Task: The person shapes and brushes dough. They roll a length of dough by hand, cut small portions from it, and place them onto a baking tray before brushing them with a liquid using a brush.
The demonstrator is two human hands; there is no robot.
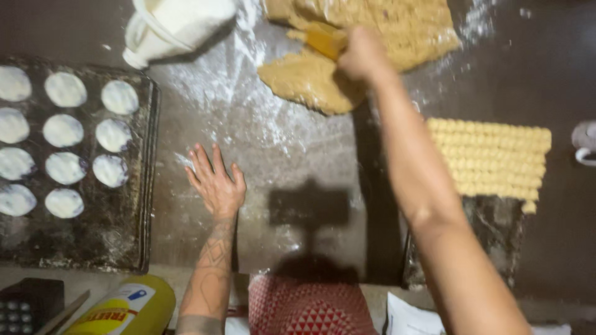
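My right hand [363,56] reaches far across the floured worktop [273,142] and grips a yellow scraper [324,38] pressed into a big slab of tan dough [397,25]. A smaller cut piece of dough [307,80] lies just below the scraper. My left hand [214,183] rests flat on the floured surface with fingers spread and holds nothing.
A dark baking tray [124,242] at the left carries several round white dough discs [65,90]. A second tray [496,236] at the right holds rows of small yellow dough pieces [490,158]. A white flour jug [167,25] lies at the top, a yellow bottle [124,307] near the bottom edge.
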